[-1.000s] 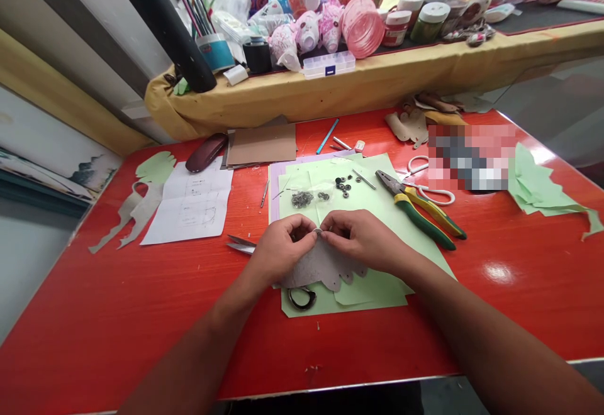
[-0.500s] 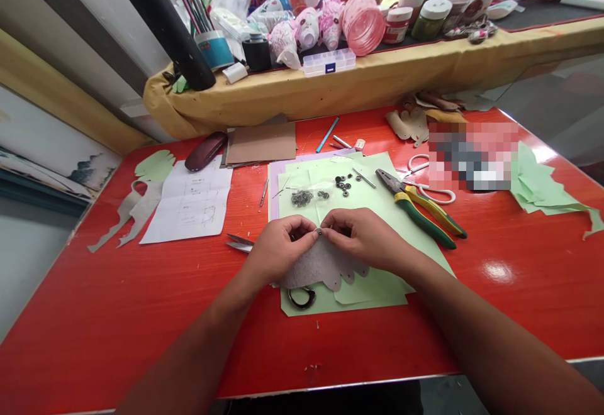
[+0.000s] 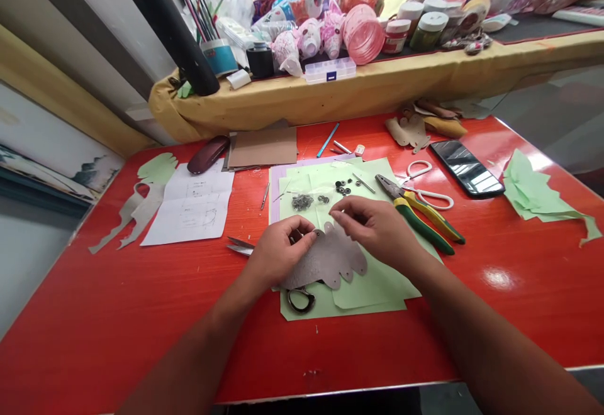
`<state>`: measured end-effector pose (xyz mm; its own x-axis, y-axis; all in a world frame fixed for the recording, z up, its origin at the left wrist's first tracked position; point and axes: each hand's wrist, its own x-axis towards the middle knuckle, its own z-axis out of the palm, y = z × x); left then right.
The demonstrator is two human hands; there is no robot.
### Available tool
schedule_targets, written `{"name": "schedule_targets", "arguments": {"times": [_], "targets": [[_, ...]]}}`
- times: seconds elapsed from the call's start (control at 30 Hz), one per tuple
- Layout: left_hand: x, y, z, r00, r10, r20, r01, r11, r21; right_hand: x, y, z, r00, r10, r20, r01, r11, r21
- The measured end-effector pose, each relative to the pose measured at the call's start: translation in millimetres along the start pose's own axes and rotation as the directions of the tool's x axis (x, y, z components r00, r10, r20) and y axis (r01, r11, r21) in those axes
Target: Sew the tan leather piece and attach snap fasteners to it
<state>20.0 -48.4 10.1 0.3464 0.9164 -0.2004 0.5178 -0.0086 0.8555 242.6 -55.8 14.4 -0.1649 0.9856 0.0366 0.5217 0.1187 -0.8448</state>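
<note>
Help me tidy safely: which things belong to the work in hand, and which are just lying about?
Likely in the job:
grey scalloped piece, in the left hand
small dark fittings
pliers

Apparently lying about:
phone
pink jar
black cylinder

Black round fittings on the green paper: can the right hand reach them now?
Probably yes: the right hand is close to the black round fittings, and those in view lie uncovered, though whether it holds something is unclear.
</note>
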Motion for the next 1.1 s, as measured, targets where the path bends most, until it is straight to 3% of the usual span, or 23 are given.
{"name": "schedule_targets", "arguments": {"times": [0.13, 0.37, 0.67, 1.1], "targets": [[-0.4, -1.0, 0.0, 0.999, 0.021, 0.025, -0.021, 1.000, 0.000, 1.6, 1.6, -8.2, 0.996, -0.005, -0.088, 0.003, 1.000, -0.021], [-1.9, 0.8, -1.9, 0.992, 0.112, 0.067, -0.111, 0.994, -0.007, 1.8, 9.0, -3.8, 0.983, -0.182, 0.018, 0.182, 0.973, -0.141], [-0.5, -0.8, -0.4, 0.997, 0.077, 0.007, -0.076, 0.995, -0.071, 0.4, 1.1, -8.8, 0.988, 0.024, 0.155, -0.025, 1.000, 0.002], [5.3, -9.5, 2.9, 0.997, 0.006, -0.080, -0.021, 0.983, -0.182, 1.0, 1.0, -3.7, 0.982, 0.012, 0.188, -0.021, 0.999, 0.046]]}}
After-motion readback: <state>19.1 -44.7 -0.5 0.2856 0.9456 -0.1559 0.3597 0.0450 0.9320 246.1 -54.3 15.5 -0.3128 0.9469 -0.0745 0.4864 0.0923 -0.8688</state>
